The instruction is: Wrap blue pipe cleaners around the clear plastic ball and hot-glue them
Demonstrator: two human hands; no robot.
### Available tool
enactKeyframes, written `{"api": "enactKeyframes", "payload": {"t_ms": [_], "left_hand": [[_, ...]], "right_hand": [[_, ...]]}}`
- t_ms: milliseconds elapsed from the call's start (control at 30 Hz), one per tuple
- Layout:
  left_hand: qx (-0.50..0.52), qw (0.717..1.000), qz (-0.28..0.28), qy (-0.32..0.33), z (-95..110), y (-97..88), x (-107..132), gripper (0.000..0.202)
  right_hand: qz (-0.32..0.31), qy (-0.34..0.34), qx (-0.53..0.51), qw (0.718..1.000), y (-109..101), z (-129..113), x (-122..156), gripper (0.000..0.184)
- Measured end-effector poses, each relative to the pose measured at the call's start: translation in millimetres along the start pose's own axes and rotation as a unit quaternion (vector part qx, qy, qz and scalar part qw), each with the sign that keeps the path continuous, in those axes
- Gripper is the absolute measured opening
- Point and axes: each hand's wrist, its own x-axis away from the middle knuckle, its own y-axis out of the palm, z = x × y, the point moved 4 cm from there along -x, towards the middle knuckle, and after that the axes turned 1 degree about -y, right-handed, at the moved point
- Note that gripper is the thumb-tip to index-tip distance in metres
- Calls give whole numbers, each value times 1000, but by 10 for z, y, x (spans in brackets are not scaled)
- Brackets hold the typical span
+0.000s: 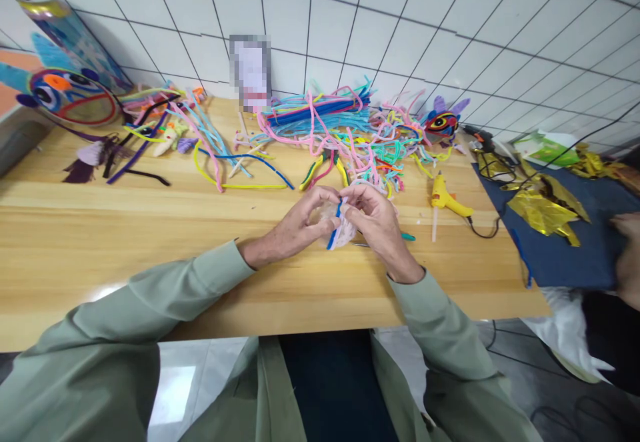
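Over the middle of the wooden table [125, 215], both my hands meet on a small white fuzzy pipe-cleaner piece [343, 234] with a blue pipe cleaner [334, 232] running down it. My left hand [300, 222] pinches the piece from the left, fingers curled. My right hand [375, 219] is closed on it from the right, thumb and fingertips pressing near the top of the blue strand. Just behind my hands lies a tangled heap of coloured pipe cleaners [345, 129].
A yellow glue gun [445, 199] lies right of my hands, its cord trailing off. Gold foil scraps [545, 209] rest on a dark blue sheet [575, 255] at the right, where another person's hand [627, 255] shows. A colourful pipe-cleaner mask [70, 95] stands far left.
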Motion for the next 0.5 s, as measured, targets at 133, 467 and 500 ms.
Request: {"api": "enactKeyframes", "payload": {"t_ms": [133, 467, 500], "left_hand": [[27, 999, -17, -10, -4, -9, 9, 39], [2, 1000, -12, 7, 5, -4, -6, 33], [2, 1000, -14, 2, 13, -4, -6, 33]], "right_hand": [[-3, 4, -7, 1000, 0, 22, -5, 21], [1, -3, 3, 1000, -3, 20, -1, 21], [1, -2, 1, 1000, -2, 17, -1, 21]]}}
